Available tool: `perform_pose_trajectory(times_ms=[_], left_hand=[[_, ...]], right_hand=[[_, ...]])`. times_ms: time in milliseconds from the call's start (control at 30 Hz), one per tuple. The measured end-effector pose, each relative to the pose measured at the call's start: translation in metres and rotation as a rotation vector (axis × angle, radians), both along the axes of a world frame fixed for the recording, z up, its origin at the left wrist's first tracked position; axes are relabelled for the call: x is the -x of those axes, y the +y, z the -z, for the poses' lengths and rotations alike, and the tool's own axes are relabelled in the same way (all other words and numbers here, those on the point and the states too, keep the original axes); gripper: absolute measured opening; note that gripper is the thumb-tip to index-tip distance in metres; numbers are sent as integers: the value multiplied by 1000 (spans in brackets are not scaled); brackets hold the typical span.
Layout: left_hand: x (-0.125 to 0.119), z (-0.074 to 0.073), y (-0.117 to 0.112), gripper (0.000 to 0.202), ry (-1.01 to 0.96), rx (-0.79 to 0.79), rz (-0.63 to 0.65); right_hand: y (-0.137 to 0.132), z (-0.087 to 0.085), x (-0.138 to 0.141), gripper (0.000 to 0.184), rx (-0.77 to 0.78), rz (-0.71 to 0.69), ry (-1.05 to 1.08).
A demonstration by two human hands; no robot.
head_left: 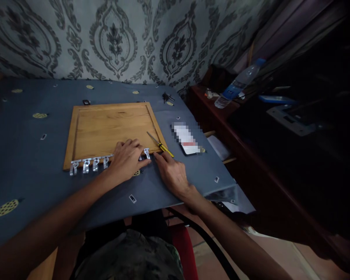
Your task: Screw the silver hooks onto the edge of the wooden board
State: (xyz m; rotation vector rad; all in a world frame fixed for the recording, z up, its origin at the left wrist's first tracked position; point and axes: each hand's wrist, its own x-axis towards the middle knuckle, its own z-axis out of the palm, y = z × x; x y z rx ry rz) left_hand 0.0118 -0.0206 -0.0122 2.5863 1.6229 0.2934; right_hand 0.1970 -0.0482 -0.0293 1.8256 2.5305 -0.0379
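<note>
Hands: two, the left hand (127, 158) and the right hand (173, 173). Wooden board (113, 130): one, on the table (32, 165). Silver hooks (95, 161): five distinguishable along the board side facing the table's near edge, four left of the left hand, one right of it; exact total obscured by that hand. Yellow-handled tool (165, 149): one. Phone (187, 139): one, toward the table's right edge. Bottle (233, 90): one, beyond that edge.

Dim light covers the patterned backdrop (115, 39) and tiled floor (207, 258).
</note>
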Motion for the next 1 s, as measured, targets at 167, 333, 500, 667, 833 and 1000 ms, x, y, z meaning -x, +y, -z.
perform_pose_trajectory(times_ms=[167,333,500,667,833,1000], left_hand=[[0,0,0,30,14,-12,3],[-1,0,-1,29,-6,9,-2],[-1,0,-1,28,-17,7,-4],[-2,-3,-1,29,-18,61,-14],[-3,-5,-1,30,-26,84,-16],[-3,-6,0,31,-43,117,-24]], right_hand=[[1,7,-2,40,-42,-21,66],[4,11,-2,33,-74,-50,122],[10,15,-4,29,-97,-67,175],[16,14,-6,27,-68,-101,250],[16,13,-11,25,-27,-152,447],[15,13,-15,23,-8,-132,539]])
